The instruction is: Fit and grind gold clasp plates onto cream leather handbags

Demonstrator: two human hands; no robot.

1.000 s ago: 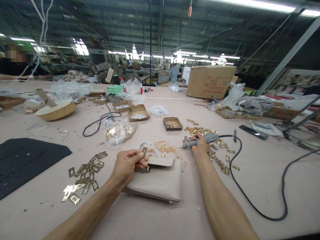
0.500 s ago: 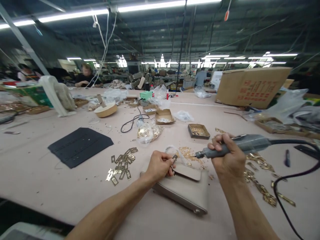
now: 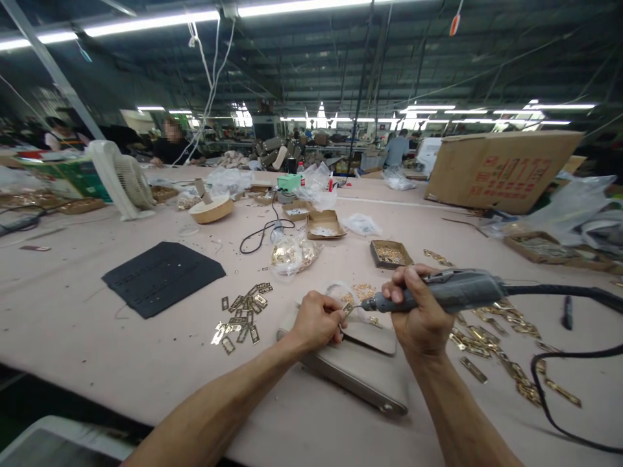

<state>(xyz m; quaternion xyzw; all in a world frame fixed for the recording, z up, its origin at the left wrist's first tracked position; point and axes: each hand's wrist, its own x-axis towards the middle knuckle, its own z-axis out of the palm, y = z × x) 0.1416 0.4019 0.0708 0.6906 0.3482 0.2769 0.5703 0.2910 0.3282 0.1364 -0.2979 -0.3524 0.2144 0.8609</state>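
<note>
L hand is pinching a small plate, thumb & fingers closed on it, just above the bag! R hand is gripping the driver, tip pointing approx 9 o'clk, right by the plate; can't tell if they're touching. Bag's lying on the table below L hand, flap uppermost. From the bag: gold bits are lying at 12, tray is sitting approx 1, plate piles are spreading at 10 & 3.
</note>
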